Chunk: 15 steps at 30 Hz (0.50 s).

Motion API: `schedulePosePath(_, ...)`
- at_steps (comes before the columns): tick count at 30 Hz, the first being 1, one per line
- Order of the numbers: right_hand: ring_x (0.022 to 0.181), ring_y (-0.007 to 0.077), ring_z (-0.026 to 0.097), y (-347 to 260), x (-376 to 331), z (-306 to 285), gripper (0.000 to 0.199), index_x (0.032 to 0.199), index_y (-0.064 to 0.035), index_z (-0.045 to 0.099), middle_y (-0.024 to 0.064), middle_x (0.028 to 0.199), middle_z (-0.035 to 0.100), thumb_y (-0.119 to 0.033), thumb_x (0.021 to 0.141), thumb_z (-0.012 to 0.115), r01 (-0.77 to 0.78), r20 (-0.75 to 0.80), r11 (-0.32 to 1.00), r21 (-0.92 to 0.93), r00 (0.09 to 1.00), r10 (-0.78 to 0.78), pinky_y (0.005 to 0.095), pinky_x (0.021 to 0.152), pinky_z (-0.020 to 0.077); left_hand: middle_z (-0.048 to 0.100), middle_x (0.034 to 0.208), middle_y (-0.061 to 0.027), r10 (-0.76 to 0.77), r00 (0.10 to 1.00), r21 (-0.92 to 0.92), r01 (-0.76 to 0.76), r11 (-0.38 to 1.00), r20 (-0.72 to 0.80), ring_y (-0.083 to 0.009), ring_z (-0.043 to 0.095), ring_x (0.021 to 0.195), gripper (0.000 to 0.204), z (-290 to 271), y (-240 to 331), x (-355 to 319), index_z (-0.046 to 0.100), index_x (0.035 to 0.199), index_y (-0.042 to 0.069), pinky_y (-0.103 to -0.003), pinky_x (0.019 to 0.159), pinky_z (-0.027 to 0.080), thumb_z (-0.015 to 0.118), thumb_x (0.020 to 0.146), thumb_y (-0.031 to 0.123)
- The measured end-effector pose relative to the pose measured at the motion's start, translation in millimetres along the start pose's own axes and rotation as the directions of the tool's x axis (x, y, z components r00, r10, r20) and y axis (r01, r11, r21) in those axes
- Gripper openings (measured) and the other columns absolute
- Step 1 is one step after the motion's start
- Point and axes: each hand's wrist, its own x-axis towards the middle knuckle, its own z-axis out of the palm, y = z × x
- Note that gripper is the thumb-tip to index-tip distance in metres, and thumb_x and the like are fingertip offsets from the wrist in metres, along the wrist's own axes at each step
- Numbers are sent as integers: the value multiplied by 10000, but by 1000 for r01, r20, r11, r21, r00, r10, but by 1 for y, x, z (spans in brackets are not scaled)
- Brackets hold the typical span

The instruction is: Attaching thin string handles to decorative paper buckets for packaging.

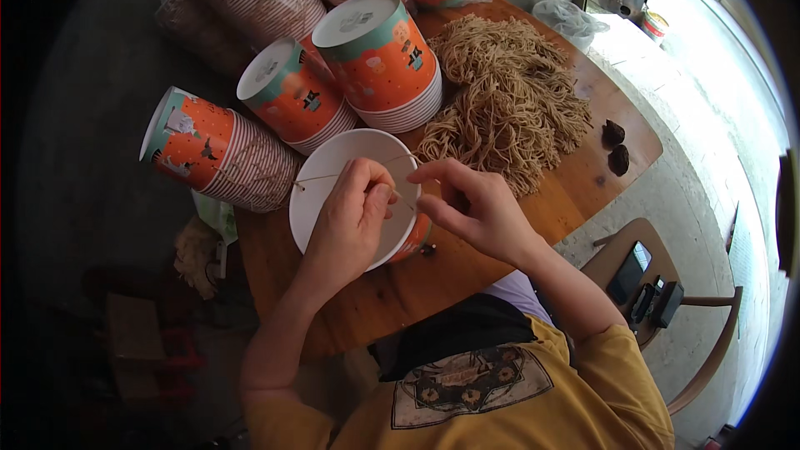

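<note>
At the far left a stack of orange paper cups lies on its side on the wooden worktop; two more stacks lean beside it; in front of them stands one open white-lined cup, tipped toward the person. The left hand hovers over that cup's mouth, forearm rising from the lower edge, wrist bent down, its fingers closed in a pinch on a thin noodle strand stretched across the cup; the right hand sits just beside, thumb and forefinger pinched on the same strand's other end, remaining fingers loosely spread. The step in hand looks like feeding or sorting single strands into the cup; the next move likely calls for a gentle release, since the strand seems brittle. Further right the pile of tan noodles covers the worktop; two dark lumps lie near its edge.
</note>
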Motion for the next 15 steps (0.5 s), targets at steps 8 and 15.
schedulePosePath(8,646,-8,427,15,12,9,129,916,-26,619,-70,703,555,-148,883,642,-170,84,951,258,985,153,184,566,373,562,1039,-62,-188,980,-477,193,858,60,-100,573,911,183,6,0,2,495,1109,-9,-252,794,498,498,934,45)
schedulePosePath(15,650,22,464,3,15,11,168,889,-12,627,-53,683,547,-180,887,634,-229,101,894,385,973,206,199,604,407,609,879,-14,-287,935,-428,351,833,209,-56,537,782,144,-1,-2,6,581,1010,4,-218,727,458,596,907,103)
